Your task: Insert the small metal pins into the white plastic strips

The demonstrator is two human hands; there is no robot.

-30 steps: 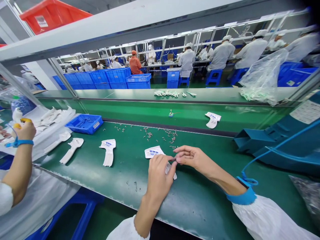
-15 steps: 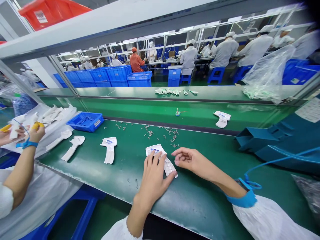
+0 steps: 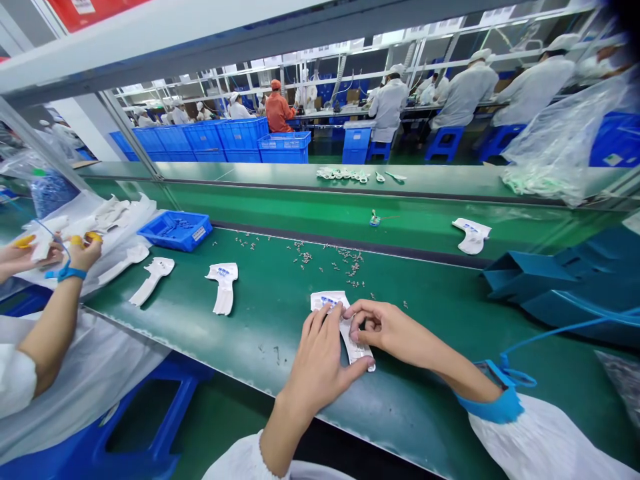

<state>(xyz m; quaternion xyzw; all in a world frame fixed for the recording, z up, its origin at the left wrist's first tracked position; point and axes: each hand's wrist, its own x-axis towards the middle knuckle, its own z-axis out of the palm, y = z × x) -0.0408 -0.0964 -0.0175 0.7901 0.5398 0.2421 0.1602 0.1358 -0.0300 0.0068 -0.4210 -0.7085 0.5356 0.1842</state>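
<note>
A white L-shaped printed sheet (image 3: 330, 301) with blue marks lies on the green bench top (image 3: 270, 333), its lower strip running under my hands. My left hand (image 3: 320, 357) presses down across the sheet, fingers spread over its middle. My right hand (image 3: 385, 327) comes in from the right, its curled fingertips gripping the strip's edge beside the left fingers. Much of the strip is hidden by both hands. Small metal parts lie scattered just beyond the sheet.
Two similar white pieces (image 3: 223, 287) lie to the left, near a blue plastic tray (image 3: 175, 231) of small parts. A co-worker's hands (image 3: 85, 248) work at the far left. A teal chute (image 3: 560, 287) stands right. A shelf bar crosses above.
My right hand has moved in from beside the sheet and closed against its strip. The left hand still lies on it. The whole scene has shifted slightly as my head turned.
</note>
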